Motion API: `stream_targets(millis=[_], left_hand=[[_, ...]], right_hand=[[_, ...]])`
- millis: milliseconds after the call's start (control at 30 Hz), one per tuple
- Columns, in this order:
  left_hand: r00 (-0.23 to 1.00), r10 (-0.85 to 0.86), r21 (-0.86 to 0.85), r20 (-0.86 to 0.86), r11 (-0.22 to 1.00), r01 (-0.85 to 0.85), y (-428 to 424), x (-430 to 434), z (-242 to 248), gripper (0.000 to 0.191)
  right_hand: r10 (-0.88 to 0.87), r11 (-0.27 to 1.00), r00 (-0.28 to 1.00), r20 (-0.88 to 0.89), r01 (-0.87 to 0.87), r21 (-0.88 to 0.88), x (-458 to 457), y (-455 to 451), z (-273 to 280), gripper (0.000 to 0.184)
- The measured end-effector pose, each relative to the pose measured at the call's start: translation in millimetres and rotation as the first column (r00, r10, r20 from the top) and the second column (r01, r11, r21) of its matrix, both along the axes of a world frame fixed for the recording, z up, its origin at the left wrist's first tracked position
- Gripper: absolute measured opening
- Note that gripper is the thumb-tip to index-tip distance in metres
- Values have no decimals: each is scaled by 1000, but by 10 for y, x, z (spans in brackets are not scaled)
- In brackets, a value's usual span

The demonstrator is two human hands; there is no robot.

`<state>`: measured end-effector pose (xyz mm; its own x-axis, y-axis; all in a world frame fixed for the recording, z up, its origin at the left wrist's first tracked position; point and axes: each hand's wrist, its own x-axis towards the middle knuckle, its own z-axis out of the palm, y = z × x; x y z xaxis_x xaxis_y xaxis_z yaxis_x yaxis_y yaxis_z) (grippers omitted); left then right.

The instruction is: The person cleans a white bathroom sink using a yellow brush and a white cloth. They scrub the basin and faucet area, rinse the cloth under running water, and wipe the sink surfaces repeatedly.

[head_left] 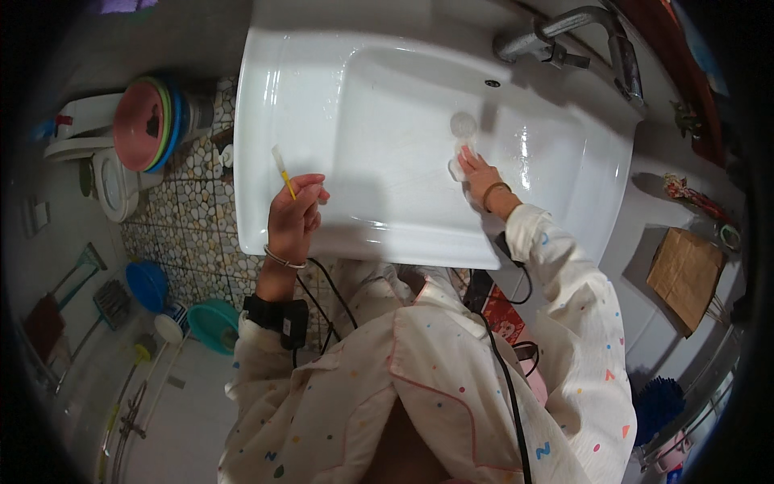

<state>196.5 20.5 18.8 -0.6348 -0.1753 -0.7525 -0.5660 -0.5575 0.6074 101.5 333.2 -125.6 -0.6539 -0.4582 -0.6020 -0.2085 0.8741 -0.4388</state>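
In a white ceramic washbasin (393, 181), my right hand (479, 175) presses a white pad or cloth (455, 170) against the basin floor, just below the round drain (463, 124). My left hand (296, 209) is over the basin's left side, its fingers closed around a thin yellow-handled brush (285, 176) whose pale tip points up and away. Metal bangles circle the left wrist, and a brown band is on the right wrist. The exact make-up of the white pad is hard to tell under the fingers.
A metal faucet (544, 45) stands at the basin's upper right, near an overflow hole (492, 83). Stacked plastic basins (139, 127) rest by a toilet (112, 184) on the left. A brown paper bag (686, 275) hangs at right. Black cables (505, 387) run along my body.
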Motion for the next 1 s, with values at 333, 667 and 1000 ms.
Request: stream_targets(millis=[333,667,1000], left_hand=[[998,-46,23,-51,999,47,37,19,-56,19],[997,-80,64,-4,995,80,98,16,-161,22],[997,-78,-58,-22,995,76,48,-12,-204,22]], right_hand=[[546,836,830,-114,-530,145,-5,-525,356,49],[656,755,749,-88,-652,70,2,-693,559,40],[497,865,867,18,-497,66,136,-786,546,49]])
